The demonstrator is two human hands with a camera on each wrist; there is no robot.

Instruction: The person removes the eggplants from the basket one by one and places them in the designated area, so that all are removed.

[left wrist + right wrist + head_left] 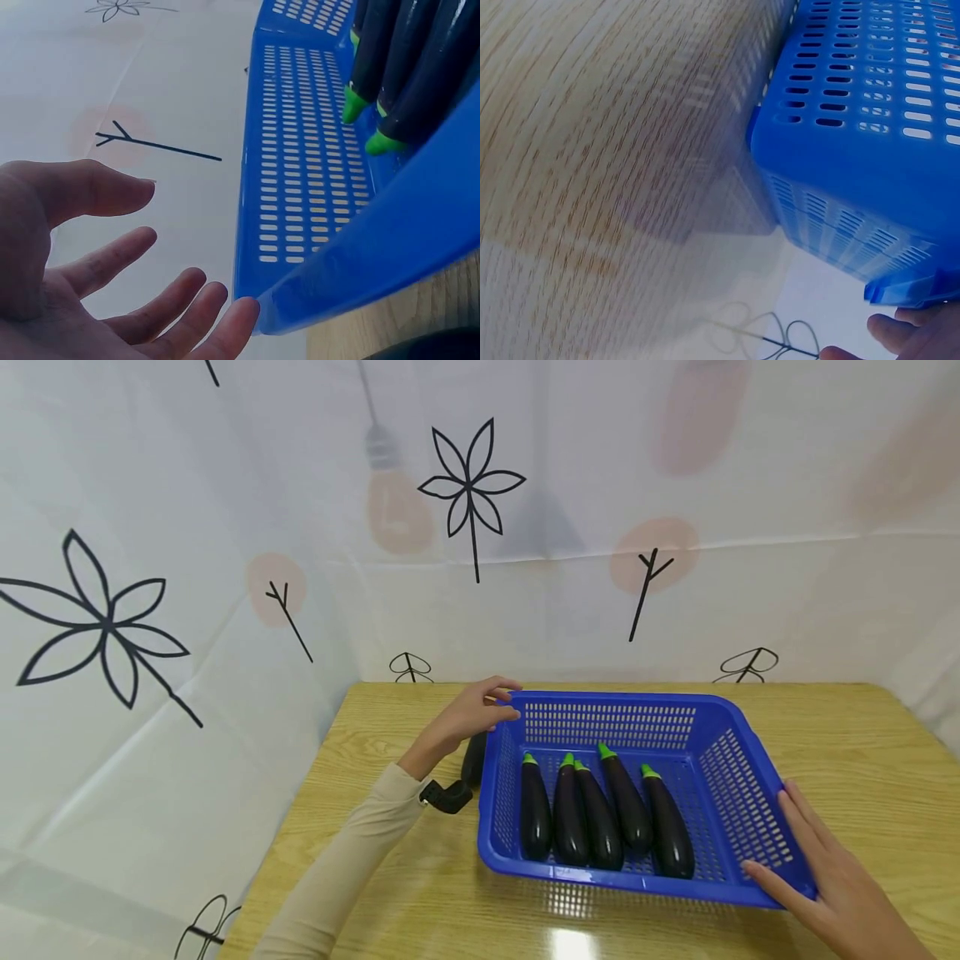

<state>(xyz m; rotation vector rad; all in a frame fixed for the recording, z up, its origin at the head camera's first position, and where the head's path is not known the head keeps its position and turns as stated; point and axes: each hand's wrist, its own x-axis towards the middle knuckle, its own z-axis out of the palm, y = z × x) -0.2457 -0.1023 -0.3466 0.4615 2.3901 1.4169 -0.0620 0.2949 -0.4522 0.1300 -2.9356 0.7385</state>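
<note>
Table [862, 735]: glossy wood-grain top. From where I stand: blue basket [611, 727] over it, base contact unclear; dark object [472, 760] beside basket, partly hidden.

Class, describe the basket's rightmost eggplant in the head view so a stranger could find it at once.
Find the blue basket. Inside it, five eggplants lie side by side. The rightmost eggplant has an eggplant only on its left, with bare basket floor on its right.

left hand [476, 710] relaxed, right hand [840, 881] gripping
sleeved left forearm [352, 860] slanting up and rightward in the head view, left thumb [94, 189] held apart from gently curved fingers [225, 330]; lower down, right thumb [780, 889] spread wide from the other digits [806, 818]
</note>
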